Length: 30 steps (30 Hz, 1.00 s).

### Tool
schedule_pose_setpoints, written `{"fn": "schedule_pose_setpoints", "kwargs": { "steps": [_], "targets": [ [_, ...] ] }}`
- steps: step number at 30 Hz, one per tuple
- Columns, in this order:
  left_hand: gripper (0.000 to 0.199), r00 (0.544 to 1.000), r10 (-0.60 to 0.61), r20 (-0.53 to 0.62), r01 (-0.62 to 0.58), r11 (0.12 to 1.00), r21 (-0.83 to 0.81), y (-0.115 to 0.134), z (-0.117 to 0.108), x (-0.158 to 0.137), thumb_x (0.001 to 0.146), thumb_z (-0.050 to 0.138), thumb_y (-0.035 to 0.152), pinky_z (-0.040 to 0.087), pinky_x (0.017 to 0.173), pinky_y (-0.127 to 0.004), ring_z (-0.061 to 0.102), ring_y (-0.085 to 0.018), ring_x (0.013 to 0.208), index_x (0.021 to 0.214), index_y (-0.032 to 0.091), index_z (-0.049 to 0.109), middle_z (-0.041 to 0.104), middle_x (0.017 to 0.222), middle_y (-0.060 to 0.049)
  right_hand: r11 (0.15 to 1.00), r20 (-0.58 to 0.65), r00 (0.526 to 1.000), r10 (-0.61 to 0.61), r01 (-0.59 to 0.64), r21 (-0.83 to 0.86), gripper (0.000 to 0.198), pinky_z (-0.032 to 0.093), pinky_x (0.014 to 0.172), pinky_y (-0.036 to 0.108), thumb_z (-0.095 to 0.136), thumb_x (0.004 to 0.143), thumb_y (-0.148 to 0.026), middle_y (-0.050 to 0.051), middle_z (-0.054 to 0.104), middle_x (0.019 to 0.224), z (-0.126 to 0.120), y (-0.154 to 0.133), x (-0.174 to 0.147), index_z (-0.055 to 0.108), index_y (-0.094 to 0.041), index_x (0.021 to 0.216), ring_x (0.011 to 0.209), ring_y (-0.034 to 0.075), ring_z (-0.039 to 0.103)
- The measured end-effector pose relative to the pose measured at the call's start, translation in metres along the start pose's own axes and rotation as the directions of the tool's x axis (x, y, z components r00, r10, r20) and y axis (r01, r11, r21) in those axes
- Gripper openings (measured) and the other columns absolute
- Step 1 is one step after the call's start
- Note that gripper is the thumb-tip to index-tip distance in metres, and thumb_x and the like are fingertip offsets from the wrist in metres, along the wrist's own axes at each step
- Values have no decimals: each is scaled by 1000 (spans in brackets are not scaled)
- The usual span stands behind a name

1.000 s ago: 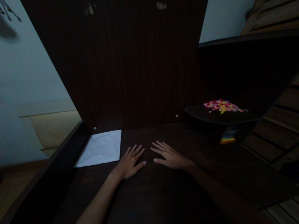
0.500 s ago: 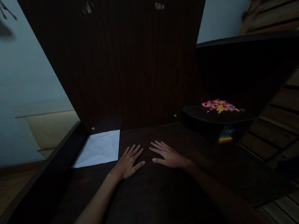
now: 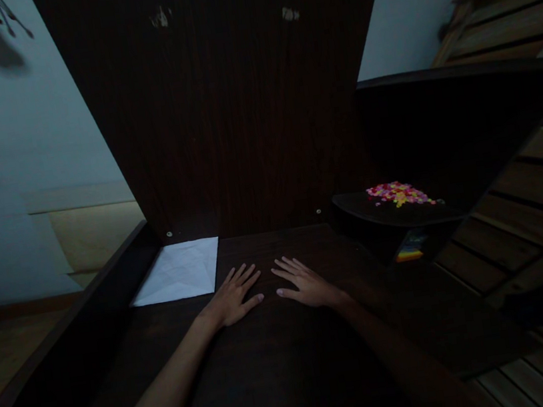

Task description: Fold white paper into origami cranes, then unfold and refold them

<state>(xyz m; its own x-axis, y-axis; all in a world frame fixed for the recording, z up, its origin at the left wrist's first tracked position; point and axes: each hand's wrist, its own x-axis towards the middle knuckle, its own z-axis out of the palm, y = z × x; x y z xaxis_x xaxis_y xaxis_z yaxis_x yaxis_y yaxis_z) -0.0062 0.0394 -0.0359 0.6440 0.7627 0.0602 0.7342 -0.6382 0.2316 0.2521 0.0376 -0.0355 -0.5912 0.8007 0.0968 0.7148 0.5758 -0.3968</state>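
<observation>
My left hand (image 3: pixel 234 296) lies palm down on the dark wooden desk (image 3: pixel 278 364), fingers spread and holding nothing. Beside it, my right hand (image 3: pixel 307 283) rests the same way, with a narrow gap between the two thumbs. Just left of my left hand is a creased white sheet of paper (image 3: pixel 177 272), flat near the back of the desk. On a low rounded shelf (image 3: pixel 352 204) to the right of my right hand sits a loose spread of small pink, red and yellow pieces (image 3: pixel 399 193), too small to name.
A tall dark back panel (image 3: pixel 247 99) rises behind the desk, and a raised side board (image 3: pixel 66 326) bounds the left. Under the rounded shelf is an object with yellow and red stripes (image 3: pixel 410 255). Slatted wood (image 3: pixel 522 229) stands at the right.
</observation>
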Motion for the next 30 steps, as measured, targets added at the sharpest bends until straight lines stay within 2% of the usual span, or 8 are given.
{"fn": "schedule_pose_setpoints", "kwargs": {
  "steps": [15, 30],
  "targets": [
    [70, 999, -23, 36, 23, 1000, -2, 5, -5, 0, 91, 26, 63, 13, 116, -51, 12, -28, 145, 149, 23, 24, 20, 156, -8, 1000, -6, 1000, 2, -2, -1, 67, 13, 118, 48, 40, 89, -62, 7, 24, 155, 0, -1, -1, 34, -25, 145, 145, 25, 16],
    [68, 1000, -4, 3, 4, 1000, -12, 2, -1, -1, 91, 28, 62, 13, 116, -51, 14, -28, 144, 149, 25, 24, 22, 156, -8, 1000, 2, 1000, -6, 6, -13, 66, 12, 118, 47, 40, 90, -61, 9, 25, 154, -2, -2, 0, 36, -23, 144, 144, 24, 18]
  ]
}}
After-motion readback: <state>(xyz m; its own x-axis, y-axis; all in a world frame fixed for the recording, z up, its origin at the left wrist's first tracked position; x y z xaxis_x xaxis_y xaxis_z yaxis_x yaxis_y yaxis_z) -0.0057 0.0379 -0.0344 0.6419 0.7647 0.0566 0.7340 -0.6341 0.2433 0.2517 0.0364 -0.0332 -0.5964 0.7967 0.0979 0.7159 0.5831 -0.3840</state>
